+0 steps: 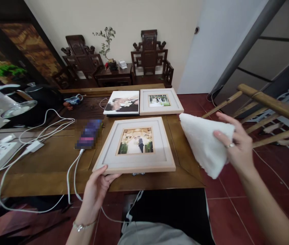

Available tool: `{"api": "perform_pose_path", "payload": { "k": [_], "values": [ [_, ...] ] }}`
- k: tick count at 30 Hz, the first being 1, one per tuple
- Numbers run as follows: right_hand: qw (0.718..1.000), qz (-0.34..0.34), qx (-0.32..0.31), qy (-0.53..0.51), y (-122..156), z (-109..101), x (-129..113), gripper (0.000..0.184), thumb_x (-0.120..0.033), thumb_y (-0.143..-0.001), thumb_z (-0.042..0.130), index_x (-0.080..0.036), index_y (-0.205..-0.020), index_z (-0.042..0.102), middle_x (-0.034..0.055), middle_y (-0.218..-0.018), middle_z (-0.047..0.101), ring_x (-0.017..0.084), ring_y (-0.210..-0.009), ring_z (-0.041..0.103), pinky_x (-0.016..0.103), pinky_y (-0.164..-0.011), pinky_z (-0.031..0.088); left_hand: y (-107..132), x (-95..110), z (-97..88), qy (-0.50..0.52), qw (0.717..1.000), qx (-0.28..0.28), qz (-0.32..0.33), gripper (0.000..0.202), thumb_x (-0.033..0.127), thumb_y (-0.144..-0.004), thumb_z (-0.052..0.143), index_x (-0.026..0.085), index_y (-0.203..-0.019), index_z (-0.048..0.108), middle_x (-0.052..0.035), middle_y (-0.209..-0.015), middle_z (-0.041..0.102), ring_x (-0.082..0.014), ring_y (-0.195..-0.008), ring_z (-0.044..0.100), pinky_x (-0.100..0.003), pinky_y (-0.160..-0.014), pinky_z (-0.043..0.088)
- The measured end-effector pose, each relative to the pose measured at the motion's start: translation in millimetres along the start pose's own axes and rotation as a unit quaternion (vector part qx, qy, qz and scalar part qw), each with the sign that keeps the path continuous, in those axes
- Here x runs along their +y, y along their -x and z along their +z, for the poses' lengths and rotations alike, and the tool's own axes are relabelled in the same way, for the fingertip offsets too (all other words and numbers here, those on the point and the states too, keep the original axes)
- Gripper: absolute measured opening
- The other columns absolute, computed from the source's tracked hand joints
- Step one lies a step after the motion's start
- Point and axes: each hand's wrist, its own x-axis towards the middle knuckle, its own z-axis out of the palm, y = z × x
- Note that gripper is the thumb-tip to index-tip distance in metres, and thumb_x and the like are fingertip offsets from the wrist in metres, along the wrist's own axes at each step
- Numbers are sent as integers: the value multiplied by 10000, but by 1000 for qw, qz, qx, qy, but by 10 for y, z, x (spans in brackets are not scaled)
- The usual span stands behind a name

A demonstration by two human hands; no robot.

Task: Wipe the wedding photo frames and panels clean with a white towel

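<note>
Grey garment (157, 234), left grip (98, 187) pinching one frame (135, 145), right grip (239, 146) pinching one cloth (205, 141), two pictures (122, 102) (161, 100) beyond

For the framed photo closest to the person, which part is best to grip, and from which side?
The framed photo is probably best taken by its right wooden rim, coming from the right: that edge is straight and untouched, while the left hand holds the near left corner. Pinching the narrow rim avoids the flat front.
</note>
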Motion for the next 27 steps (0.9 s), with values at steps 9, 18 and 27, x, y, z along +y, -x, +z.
{"api": "perform_pose_path", "payload": {
  "k": [9,18,27],
  "values": [
    [996,83,14,38,-150,-280,-151,313,-514,-860,626,-326,-610,611,8,-872,690,334,-1088,635,576,-1033,485,-86,-72,44,-26,998,-57,-23,89,19,-688,697,106,-689,680,-56,-790,766,-247,-629,755,-367,-712,672],
    [981,-103,-107,127,-54,181,9,80,-191,-825,602,-250,-878,609,116,-1349,592,347,-1235,557,554,-1049,469,-133,-135,41,-136,982,-120,-51,182,57,-732,778,68,-902,714,-144,-1025,764,-239,-934,749,-332,-884,632],
    [888,-231,-322,232,358,933,-343,426,60,-689,525,-168,-1030,642,158,-1412,571,382,-1321,494,586,-1067,431,-218,132,-73,-517,840,-153,67,370,517,-797,715,156,-850,656,-61,-747,730,-229,-698,726,-330,-684,596]
  ]
}}
